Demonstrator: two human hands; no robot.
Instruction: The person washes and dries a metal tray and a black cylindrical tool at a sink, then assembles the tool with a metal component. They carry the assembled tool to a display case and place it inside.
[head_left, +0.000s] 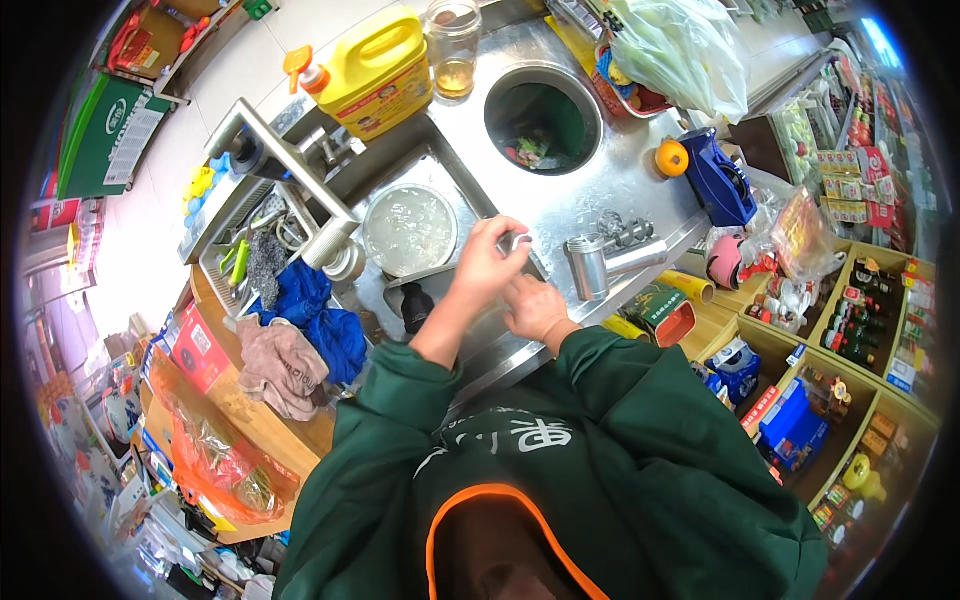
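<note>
Over the right edge of the sink [470,185], my left hand [485,265] is closed with its fingertips pinching a small shiny piece [520,240], too small to name. Close below it is my right hand [537,308], its fingers curled; whatever they hold, if anything, is hidden. To the right on the steel counter stands a metal cylinder [587,268]. A second metal tube [637,257] lies beside it, with a dark metal screw-shaped part [633,232] behind. Inside the sink sits a round basin of water [410,230], and a black object [417,307] lies near my left wrist.
A yellow pump jug [375,75] and a clear jar [453,50] stand behind the sink. A round waste opening [545,120] is set in the counter. An orange fruit [671,158] sits by a blue container [718,180]. Blue cloth [325,325] lies left of the sink.
</note>
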